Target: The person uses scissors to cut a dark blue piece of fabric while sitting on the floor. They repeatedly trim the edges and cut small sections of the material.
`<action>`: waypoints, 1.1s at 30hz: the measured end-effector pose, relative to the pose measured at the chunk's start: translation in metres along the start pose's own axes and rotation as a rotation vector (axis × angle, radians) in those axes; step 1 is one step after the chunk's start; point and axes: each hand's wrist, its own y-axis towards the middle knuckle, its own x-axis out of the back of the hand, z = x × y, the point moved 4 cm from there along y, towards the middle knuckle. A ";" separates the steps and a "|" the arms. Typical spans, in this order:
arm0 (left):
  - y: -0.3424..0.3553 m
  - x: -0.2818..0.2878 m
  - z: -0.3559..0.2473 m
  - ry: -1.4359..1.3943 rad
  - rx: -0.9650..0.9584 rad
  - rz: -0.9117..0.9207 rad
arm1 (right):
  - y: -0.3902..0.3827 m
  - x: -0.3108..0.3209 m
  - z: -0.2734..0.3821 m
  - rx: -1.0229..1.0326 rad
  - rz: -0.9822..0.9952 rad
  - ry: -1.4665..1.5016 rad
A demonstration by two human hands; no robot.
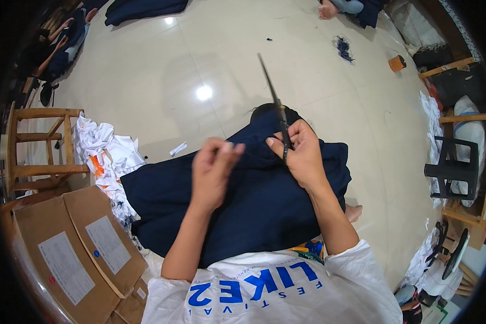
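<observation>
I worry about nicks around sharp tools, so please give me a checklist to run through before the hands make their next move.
1. Scissors held in the right hand: ok.
2. Blades pointing away from the person's body: ok.
3. Left hand apart from the blades: ok, it is off to their left.
4. Blades fully closed: cannot tell at this angle.
5. Left fingers gripping anything: cannot tell, they are blurred.
6. Floor free of scraps: not ok, a dark thread tangle lies on it.

garment workshop | scissors (280, 110) | navy cloth (243, 210) | thread tangle (343, 48) | white fabric heap (116, 148) | cartons (65, 264)
</observation>
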 end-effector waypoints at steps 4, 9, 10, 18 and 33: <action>-0.050 0.134 -0.061 0.306 -0.404 -0.514 | -0.003 0.013 0.000 -0.034 -0.051 0.243; -0.155 0.356 -0.096 1.351 -0.351 -0.956 | -0.001 0.009 0.004 -0.095 -0.033 0.344; -0.162 0.364 -0.090 1.393 -0.209 -0.936 | -0.001 0.012 0.004 -0.094 -0.031 0.337; -0.097 0.190 -0.115 1.341 -0.316 -0.698 | -0.010 0.009 0.009 -0.102 -0.001 0.371; 0.040 -0.044 -0.023 0.793 -0.069 0.421 | -0.012 0.017 0.007 -0.076 0.020 0.489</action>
